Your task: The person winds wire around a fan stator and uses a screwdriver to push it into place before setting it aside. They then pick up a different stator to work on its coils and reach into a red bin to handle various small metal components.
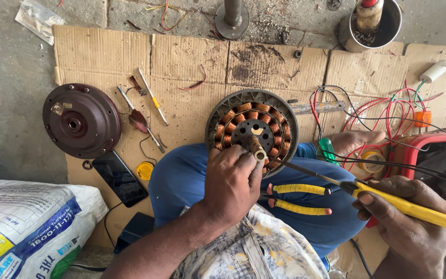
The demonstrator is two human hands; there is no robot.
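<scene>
Your fan motor stator [252, 124], ringed with copper windings, stands tilted on your knee, shaft toward you. Your yellow-handled soldering iron [388, 200] points its tip at the lower right rim, seemingly touching.

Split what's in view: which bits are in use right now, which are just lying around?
In use:
- left hand gripping the shaft of the copper-wound stator
- right hand holding the yellow-handled soldering iron, tip at the stator's rim

Lying about:
- maroon motor cover
- phone
- yellow-handled pliers on the lap
- screwdrivers on the cardboard
- red wires
</scene>
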